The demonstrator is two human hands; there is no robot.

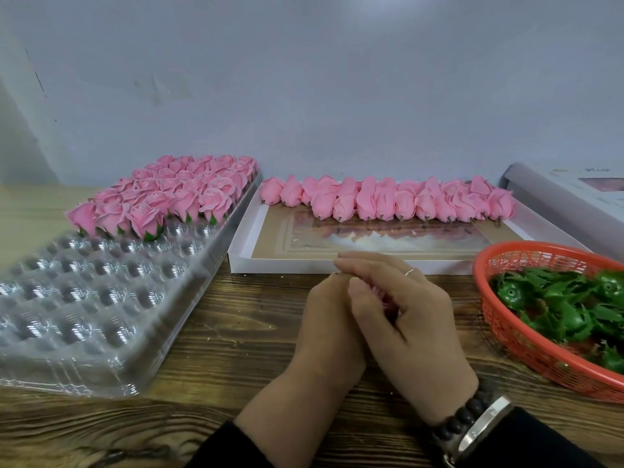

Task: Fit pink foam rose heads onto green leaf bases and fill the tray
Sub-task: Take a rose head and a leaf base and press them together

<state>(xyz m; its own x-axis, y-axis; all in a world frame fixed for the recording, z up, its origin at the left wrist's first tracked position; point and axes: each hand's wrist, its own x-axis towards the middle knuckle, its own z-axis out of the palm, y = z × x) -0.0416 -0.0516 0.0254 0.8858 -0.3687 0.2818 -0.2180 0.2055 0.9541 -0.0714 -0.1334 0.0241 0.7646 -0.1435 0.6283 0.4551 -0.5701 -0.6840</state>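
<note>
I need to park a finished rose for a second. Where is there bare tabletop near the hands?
Bare wood lies between the clear tray and the left hand, running along the white box's near edge. More shows at the near edge, left of the sleeves. The right side is crowded: the right hand sits close to the red basket of leaf bases.

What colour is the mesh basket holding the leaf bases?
Orange-red basket, holding green leaf bases; seen in the head view.

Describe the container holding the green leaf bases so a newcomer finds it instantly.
Start at the white flat box of loose pink rose heads along the wall. At its near right corner sits an orange mesh basket, the only orange, openwork container, heaped with green leaf bases.
</note>
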